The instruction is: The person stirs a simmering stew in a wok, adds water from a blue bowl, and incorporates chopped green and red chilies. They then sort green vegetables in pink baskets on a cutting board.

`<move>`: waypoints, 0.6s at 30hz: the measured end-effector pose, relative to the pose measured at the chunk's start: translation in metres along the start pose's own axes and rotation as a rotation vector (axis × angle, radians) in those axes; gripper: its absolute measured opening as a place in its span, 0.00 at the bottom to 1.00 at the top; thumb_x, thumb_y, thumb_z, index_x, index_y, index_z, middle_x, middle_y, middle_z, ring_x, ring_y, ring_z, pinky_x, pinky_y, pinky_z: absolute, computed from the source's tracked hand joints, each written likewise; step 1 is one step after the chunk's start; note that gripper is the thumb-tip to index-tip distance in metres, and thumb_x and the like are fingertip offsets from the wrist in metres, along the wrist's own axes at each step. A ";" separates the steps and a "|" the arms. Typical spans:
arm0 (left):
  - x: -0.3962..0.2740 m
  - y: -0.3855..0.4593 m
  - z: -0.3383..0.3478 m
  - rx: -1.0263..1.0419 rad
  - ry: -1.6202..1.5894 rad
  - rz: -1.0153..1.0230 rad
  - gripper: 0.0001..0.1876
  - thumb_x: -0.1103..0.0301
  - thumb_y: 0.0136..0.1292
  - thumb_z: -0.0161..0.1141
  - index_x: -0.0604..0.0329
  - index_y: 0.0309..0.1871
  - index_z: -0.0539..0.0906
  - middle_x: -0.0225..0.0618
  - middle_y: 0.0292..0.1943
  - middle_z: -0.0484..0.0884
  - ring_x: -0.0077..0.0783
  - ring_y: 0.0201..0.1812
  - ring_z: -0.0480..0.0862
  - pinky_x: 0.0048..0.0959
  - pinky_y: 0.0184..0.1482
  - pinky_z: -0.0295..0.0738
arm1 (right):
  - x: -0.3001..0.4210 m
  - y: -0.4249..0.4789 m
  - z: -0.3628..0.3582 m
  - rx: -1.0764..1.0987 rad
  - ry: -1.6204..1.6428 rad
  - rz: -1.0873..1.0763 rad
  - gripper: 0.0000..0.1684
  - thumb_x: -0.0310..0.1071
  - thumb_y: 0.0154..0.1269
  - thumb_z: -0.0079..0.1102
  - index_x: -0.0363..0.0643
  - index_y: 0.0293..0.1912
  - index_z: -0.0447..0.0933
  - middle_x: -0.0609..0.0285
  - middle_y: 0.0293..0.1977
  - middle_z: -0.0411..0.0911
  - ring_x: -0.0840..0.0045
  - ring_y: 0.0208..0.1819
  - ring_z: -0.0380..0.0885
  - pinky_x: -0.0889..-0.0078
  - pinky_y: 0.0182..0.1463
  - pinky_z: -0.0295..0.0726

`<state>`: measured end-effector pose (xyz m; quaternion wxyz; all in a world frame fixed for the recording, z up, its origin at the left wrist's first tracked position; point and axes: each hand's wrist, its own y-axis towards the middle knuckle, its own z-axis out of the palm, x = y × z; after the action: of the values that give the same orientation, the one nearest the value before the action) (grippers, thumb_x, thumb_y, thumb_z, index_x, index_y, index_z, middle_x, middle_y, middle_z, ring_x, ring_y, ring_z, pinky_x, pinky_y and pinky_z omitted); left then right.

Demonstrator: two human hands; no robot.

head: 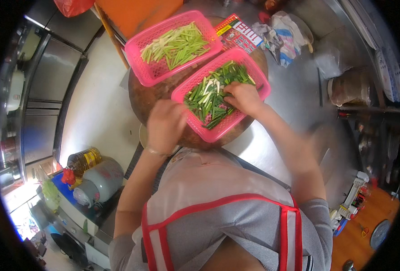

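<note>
A pink plastic basket [208, 135] of cut green scallions [203, 98], some with white ends, rests on a round wooden chopping block [142, 101]. The fingers of my right hand [244, 96] are down among the scallions on the basket's right side; whether they grip any is hidden. Blurred by motion, my left hand [166, 123] is at the basket's left rim, its fingertips partly hidden. Behind it a second pink basket [144, 79] holds pale green cut stalks [179, 44], possibly celery or garlic shoots.
A red printed packet [240, 35] lies beside the baskets, near crumpled plastic bags [284, 37] on the metal counter [288, 91]. To the left on the floor side stand a grey gas cylinder [103, 179] and an oil jug [84, 159]. Shelves [372, 108] line the right.
</note>
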<state>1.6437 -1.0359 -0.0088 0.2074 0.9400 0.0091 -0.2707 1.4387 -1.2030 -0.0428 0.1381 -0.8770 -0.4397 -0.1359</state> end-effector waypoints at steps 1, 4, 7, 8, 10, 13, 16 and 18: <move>-0.005 0.009 0.012 0.071 -0.067 0.111 0.07 0.73 0.49 0.63 0.57 0.34 0.80 0.36 0.33 0.78 0.41 0.38 0.76 0.35 0.41 0.72 | 0.001 0.000 -0.001 -0.004 0.018 0.009 0.12 0.36 0.53 0.62 0.46 0.39 0.78 0.56 0.34 0.77 0.59 0.38 0.78 0.58 0.41 0.75; -0.008 0.027 0.057 0.252 -0.029 0.283 0.05 0.73 0.48 0.62 0.56 0.30 0.79 0.35 0.29 0.73 0.38 0.38 0.74 0.34 0.41 0.70 | 0.002 0.000 -0.002 -0.027 0.077 0.036 0.12 0.37 0.52 0.62 0.45 0.38 0.78 0.55 0.34 0.77 0.59 0.38 0.78 0.57 0.42 0.75; -0.008 0.035 0.087 0.345 0.063 0.363 0.04 0.72 0.47 0.61 0.55 0.27 0.78 0.34 0.28 0.71 0.37 0.39 0.73 0.33 0.41 0.70 | -0.004 0.000 0.005 -0.061 0.115 0.054 0.12 0.37 0.53 0.62 0.44 0.37 0.78 0.54 0.34 0.77 0.58 0.39 0.77 0.57 0.42 0.74; -0.008 0.036 0.093 0.363 0.097 0.379 0.03 0.71 0.47 0.61 0.55 0.26 0.78 0.34 0.27 0.70 0.37 0.39 0.72 0.34 0.42 0.69 | -0.004 0.000 0.006 -0.066 0.113 0.052 0.11 0.37 0.53 0.62 0.44 0.37 0.78 0.54 0.34 0.77 0.57 0.39 0.77 0.57 0.42 0.74; -0.006 0.037 0.101 0.390 0.148 0.399 0.03 0.70 0.47 0.61 0.55 0.25 0.78 0.34 0.28 0.71 0.37 0.39 0.73 0.34 0.42 0.70 | -0.006 -0.002 0.008 -0.077 0.117 0.056 0.11 0.37 0.53 0.61 0.44 0.36 0.77 0.54 0.35 0.77 0.57 0.39 0.77 0.57 0.42 0.75; -0.010 0.034 0.100 0.415 0.026 0.321 0.01 0.70 0.47 0.61 0.54 0.24 0.80 0.35 0.27 0.72 0.38 0.38 0.74 0.34 0.42 0.70 | -0.007 -0.004 0.010 -0.108 0.131 0.048 0.10 0.37 0.53 0.61 0.44 0.35 0.77 0.54 0.34 0.77 0.58 0.39 0.78 0.57 0.42 0.75; -0.007 0.031 0.093 0.598 -0.211 0.246 0.02 0.73 0.48 0.58 0.53 0.26 0.81 0.35 0.26 0.73 0.38 0.36 0.74 0.33 0.41 0.71 | -0.006 -0.005 0.011 -0.120 0.153 0.044 0.10 0.37 0.54 0.61 0.43 0.35 0.77 0.54 0.34 0.77 0.58 0.39 0.78 0.58 0.43 0.75; -0.006 0.031 0.092 0.609 -0.230 0.245 0.04 0.74 0.48 0.57 0.52 0.27 0.82 0.35 0.25 0.73 0.38 0.35 0.74 0.33 0.41 0.71 | -0.008 -0.006 0.012 -0.122 0.144 0.043 0.10 0.36 0.54 0.61 0.43 0.36 0.77 0.53 0.35 0.77 0.59 0.39 0.78 0.58 0.43 0.75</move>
<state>1.5962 -1.1006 -0.0648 -0.0518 0.9162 -0.2084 -0.3383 1.4307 -1.2008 -0.0555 0.1185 -0.8810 -0.4004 -0.2223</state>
